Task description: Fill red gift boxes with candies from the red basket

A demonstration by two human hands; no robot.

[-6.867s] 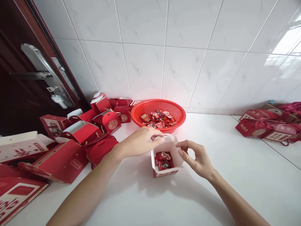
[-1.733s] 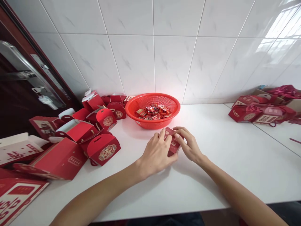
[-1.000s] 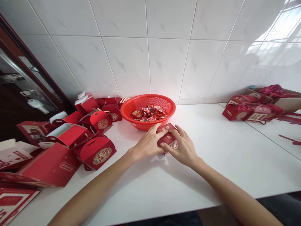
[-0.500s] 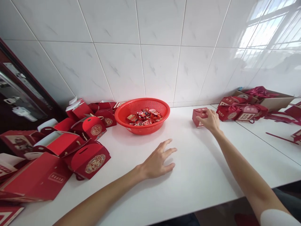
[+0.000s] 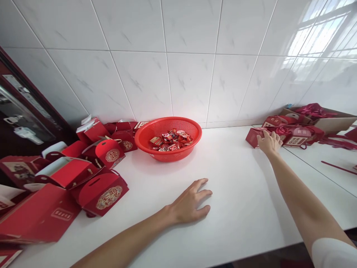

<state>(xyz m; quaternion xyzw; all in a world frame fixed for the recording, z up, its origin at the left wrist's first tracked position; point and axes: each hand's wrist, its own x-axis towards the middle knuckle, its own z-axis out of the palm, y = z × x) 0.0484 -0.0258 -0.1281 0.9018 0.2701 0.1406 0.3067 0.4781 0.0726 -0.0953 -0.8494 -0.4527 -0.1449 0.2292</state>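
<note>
My left hand [image 5: 192,203] rests low over the white tabletop [image 5: 237,208], its fingers spread and nothing in them. Far to the right, my right hand [image 5: 269,143] lies against the right side of a small red gift box [image 5: 253,137], fingers apart. That box stands upright beside a cluster of red boxes with ribbon bows [image 5: 297,136]. Part of the box and of the cluster is hidden behind my fingers. Between the hands, towards the wall, sits a red plastic basket [image 5: 169,155] with wrapped candies [image 5: 174,139] in it.
Several open red gift boxes [image 5: 108,193] crowd the table's left side. At the far right a cardboard box [image 5: 331,123] holds dark red ribbon [image 5: 314,110]. A tiled wall [image 5: 192,85] borders the back, and a dark door with keys [image 5: 28,134] stands at left.
The small red box has moved right, up to the other ribboned boxes, along with my right hand. My right hand now sits further toward the box's right side. My left hand stays spread.
</note>
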